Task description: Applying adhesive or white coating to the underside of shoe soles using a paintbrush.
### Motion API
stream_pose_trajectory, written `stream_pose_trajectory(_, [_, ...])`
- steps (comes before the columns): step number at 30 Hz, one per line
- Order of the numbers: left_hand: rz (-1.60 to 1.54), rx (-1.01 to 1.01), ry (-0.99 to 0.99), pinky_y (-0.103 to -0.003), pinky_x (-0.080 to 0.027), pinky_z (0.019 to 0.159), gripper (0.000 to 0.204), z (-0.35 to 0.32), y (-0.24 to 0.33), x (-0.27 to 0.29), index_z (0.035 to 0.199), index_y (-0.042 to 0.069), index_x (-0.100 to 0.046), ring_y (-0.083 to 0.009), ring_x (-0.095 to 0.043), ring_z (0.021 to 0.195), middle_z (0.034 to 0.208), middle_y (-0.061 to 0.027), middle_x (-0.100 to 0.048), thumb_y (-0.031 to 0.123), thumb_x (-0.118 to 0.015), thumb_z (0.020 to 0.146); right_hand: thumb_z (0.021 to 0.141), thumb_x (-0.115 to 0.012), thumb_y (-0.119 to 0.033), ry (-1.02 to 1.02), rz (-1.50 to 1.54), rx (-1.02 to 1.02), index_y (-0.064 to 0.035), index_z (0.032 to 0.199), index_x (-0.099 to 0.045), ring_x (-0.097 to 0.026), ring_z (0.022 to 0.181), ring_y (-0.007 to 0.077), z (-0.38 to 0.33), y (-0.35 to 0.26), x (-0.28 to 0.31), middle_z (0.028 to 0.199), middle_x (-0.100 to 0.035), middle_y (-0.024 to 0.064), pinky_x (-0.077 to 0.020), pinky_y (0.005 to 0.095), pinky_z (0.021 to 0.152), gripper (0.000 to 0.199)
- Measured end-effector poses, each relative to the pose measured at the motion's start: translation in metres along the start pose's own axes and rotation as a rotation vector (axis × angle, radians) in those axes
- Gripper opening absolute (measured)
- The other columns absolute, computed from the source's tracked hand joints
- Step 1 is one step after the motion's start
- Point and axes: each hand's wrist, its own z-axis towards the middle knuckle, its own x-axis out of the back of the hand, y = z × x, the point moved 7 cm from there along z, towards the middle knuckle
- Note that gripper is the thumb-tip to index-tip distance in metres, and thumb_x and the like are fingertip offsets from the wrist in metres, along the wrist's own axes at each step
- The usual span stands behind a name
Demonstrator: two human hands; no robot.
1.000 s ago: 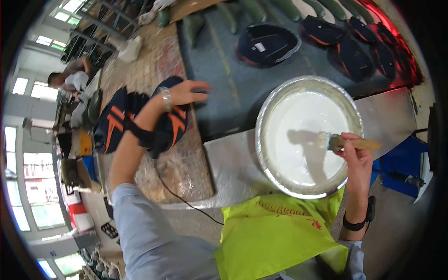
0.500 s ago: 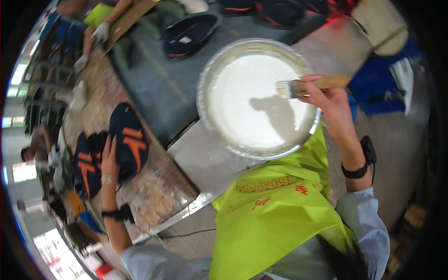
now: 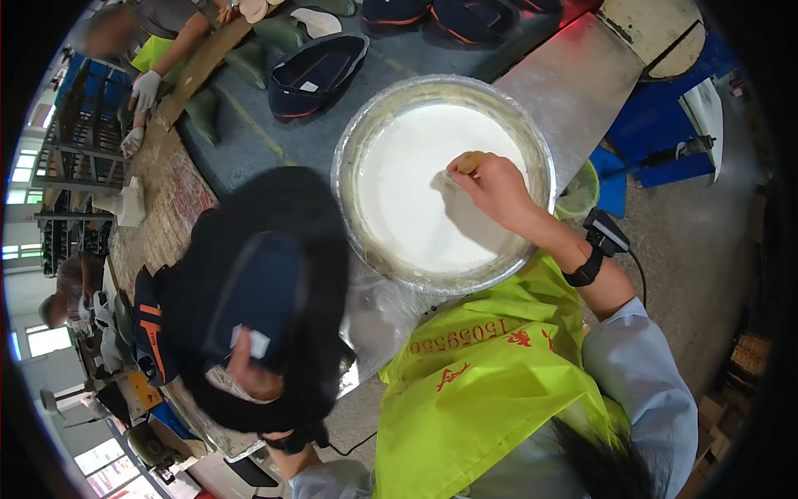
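Note:
A dark navy shoe upper (image 3: pixel 264 291), blurred by motion, is raised at the left of the bowl with its underside up. My left hand (image 3: pixel 251 370) is closed on its lower end, thumb beside a white label. Over the large metal bowl (image 3: pixel 345 200), my right hand (image 3: pixel 503 195) grips a brush (image 3: pixel 470 161) by its wooden handle. The bristle end points down at the white liquid (image 3: pixel 407 183); whether it dips in is hard to make out. Another dark shoe upper (image 3: pixel 150 333) with orange stripes lies on the worn bench, partly hidden by the raised one.
Several dark shoe uppers (image 3: pixel 320 75) and green shoe lasts (image 3: pixel 246 62) rest on the dark belt (image 3: pixel 249 116) beyond. A co-worker's gloved hand (image 3: pixel 145 90) is at a board's edge, far left. Right of the bowl stand a green bin (image 3: pixel 580 195) and a blue frame (image 3: pixel 652 137).
My left hand has picked up one shoe upper from the bench and brought it nearer the bowl, turned over. The brush has gone from lying level to pointing down toward the liquid.

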Motion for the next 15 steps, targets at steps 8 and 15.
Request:
stream_pose_trajectory(8, [-0.416, -0.134, -0.603, -0.034, -0.052, 0.087, 0.032, 0.073, 0.062, -0.121, 0.113, -0.002, -0.06, -0.0237, -0.066, 0.095, 0.106, -0.0158, -0.067, 0.002, -0.068, 0.082, 0.089, -0.062, -0.009, -0.04, 0.569, 0.06, 0.0023, 0.099, -0.068, -0.063, 0.085, 0.014, 0.0, -0.03, 0.038, 0.09, -0.068, 0.007, -0.0496, 0.0277, 0.077, 0.016])
stream_pose_trajectory(15, [-0.668, 0.105, -0.857, -0.034, -0.052, 0.088, 0.031, 0.087, 0.089, -0.169, 0.113, -0.001, -0.06, -0.024, -0.065, 0.096, 0.107, -0.0157, -0.066, 0.002, -0.068, 0.082, 0.091, -0.06, -0.004, -0.205, 0.695, 0.129, 0.0023, 0.101, -0.066, -0.06, 0.089, 0.0108, -0.004, -0.068, 0.027, 0.097, -0.067, 0.0068, -0.0497, 0.0262, 0.081, 0.013])
